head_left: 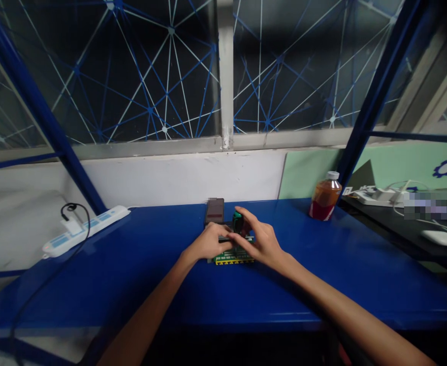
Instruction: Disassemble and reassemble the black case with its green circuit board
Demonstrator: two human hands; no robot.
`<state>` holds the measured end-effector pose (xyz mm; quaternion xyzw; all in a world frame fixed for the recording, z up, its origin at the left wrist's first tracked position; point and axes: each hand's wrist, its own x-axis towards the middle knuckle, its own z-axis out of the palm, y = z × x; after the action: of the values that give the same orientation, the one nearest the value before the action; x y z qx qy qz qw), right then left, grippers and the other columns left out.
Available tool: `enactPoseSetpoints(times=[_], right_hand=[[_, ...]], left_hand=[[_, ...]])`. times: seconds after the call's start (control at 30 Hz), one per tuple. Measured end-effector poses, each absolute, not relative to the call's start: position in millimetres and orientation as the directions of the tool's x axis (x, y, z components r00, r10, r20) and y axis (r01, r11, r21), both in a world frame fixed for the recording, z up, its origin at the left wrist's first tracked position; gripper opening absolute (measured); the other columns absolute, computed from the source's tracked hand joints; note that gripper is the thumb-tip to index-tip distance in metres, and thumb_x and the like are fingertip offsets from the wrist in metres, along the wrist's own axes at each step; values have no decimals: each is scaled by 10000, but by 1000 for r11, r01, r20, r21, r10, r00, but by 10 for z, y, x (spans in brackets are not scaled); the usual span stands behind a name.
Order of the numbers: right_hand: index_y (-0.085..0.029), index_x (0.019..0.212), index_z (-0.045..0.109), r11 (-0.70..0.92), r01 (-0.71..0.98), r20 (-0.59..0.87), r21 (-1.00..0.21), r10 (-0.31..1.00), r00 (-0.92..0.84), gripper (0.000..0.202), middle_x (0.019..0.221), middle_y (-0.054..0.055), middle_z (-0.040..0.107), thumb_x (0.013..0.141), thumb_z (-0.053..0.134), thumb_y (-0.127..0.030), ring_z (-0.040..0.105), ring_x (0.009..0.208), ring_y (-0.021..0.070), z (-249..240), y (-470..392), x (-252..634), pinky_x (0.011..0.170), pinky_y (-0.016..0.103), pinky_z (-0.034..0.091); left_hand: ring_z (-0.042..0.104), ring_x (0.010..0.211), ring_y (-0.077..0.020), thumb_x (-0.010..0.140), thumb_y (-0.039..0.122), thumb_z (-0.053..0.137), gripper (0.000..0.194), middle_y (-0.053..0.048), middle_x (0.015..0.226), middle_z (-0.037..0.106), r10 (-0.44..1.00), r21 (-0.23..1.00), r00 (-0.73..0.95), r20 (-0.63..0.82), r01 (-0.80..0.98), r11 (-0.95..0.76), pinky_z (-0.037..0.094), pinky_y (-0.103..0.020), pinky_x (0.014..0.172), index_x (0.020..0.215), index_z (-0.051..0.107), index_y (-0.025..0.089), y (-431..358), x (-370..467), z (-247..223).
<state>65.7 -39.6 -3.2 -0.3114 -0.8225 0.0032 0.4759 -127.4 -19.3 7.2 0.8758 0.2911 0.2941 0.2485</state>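
Observation:
A green circuit board with a yellow-and-black front edge [234,262] lies on the blue table [162,295], partly covered by my hands. My right hand [263,243] is closed around a screwdriver with a green and black handle [237,222], which stands upright over the board. The screwdriver's tip is hidden. My left hand [210,241] is at the board's left side, thumb and fingers pinched near the screwdriver's shaft. What those fingers grip is too small to make out.
A dark phone-like device [215,211] lies behind the board. At the back right stands a bottle [325,196] of reddish-brown drink. A white power strip [86,231] with a black cable is at the left. Chargers and cables [442,238] lie on the right-hand black surface.

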Motion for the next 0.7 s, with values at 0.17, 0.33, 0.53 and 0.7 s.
enactPoseSetpoints(times=[0.17, 0.33, 0.53, 0.7], right_hand=[[-240, 1488, 194, 764, 493, 708, -416, 612, -351, 665, 719, -12, 617, 909, 513, -306, 593, 578, 155, -36, -384, 655, 557, 303, 471], [-237, 1455, 251, 686, 434, 696, -584, 698, -166, 642, 746, -9, 607, 890, 531, -360, 571, 550, 144, 78, -283, 778, 533, 294, 469], [-216, 1403, 356, 582, 584, 707, -566, 707, -19, 658, 724, 1, 630, 819, 596, -401, 562, 527, 154, 229, 50, 1362, 555, 307, 475], [-203, 1353, 417, 503, 675, 642, -540, 764, -55, 625, 670, -3, 631, 793, 615, -396, 576, 556, 175, 183, 202, 1629, 566, 305, 455]], left_hand=[[630, 983, -229, 757, 379, 720, 281, -86, 1082, 681, 609, 576, 717, 340, 354, -737, 480, -338, 864, 962, 739, 188, -163, -1362, 139], [508, 1193, -304, 643, 544, 773, 662, -83, 1296, 580, 633, 460, 742, 221, 492, -739, 363, -477, 1018, 1222, 626, 259, -130, -1421, 125], [461, 1219, -350, 660, 679, 684, 697, -74, 1349, 525, 654, 328, 748, 113, 593, -735, 332, -528, 1003, 1238, 611, 295, -158, -1327, 15], [481, 1180, -341, 674, 650, 691, 671, -78, 1326, 536, 666, 291, 740, 93, 620, -729, 371, -486, 967, 1233, 618, 285, -142, -1305, -30]])
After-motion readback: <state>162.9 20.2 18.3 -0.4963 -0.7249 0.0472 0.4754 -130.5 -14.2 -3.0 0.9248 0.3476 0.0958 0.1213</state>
